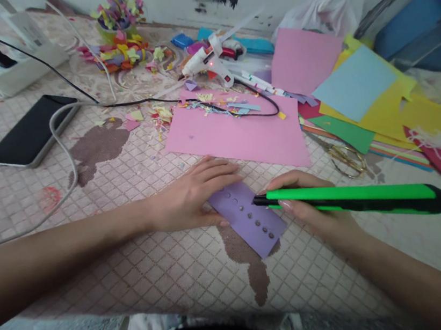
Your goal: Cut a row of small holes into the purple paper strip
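A purple paper strip (248,221) with a row of small round marks or holes lies slantwise on the patterned tablecloth. My left hand (194,193) rests over its upper left end, fingers stretched out and palm down. Wrapped round a green and black utility knife (355,198), my right hand (311,204) is at the strip's right side. The knife's black tip is over the strip, close to the row of marks; whether it touches the paper cannot be made out. Just beyond both hands lies a pink sheet (237,138) with paper scraps on it.
A white glue gun (207,64) with a black cable lies at the back. Gold-handled scissors (348,162) and coloured paper (356,82) are at the right. A black tablet-like device (31,130), a white power strip (20,67) and cables are at the left. Paper flowers (117,16) stand behind.
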Motion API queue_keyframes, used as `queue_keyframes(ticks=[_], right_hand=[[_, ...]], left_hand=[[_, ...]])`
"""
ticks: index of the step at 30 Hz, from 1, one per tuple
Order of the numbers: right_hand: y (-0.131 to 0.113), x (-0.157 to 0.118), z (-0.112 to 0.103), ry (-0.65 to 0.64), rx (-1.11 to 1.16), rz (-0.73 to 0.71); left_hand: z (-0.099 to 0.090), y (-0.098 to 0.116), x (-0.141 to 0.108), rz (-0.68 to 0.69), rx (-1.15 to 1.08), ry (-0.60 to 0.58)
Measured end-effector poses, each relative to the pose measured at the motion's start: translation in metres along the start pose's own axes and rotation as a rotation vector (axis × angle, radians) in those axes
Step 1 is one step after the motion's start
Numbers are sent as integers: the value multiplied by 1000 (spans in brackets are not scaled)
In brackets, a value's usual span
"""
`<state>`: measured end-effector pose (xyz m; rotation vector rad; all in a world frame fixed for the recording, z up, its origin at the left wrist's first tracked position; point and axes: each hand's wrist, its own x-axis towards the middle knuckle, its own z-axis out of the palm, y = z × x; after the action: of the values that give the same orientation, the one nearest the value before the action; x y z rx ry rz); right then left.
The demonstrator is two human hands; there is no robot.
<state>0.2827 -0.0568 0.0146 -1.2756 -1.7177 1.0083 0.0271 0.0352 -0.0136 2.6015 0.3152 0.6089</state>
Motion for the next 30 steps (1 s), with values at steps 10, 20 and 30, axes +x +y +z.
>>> queue_keyframes(ticks=[10, 20, 30], right_hand=[[-10, -10, -1, -56, -23, 44], [-11, -5, 10, -45, -96, -87], [-8, 4, 16, -100, -125, -204]], left_hand=[[-3, 0, -1, -27, 3, -91], [-13, 0, 0, 11, -32, -263], [-16, 2, 4, 37, -69, -285]])
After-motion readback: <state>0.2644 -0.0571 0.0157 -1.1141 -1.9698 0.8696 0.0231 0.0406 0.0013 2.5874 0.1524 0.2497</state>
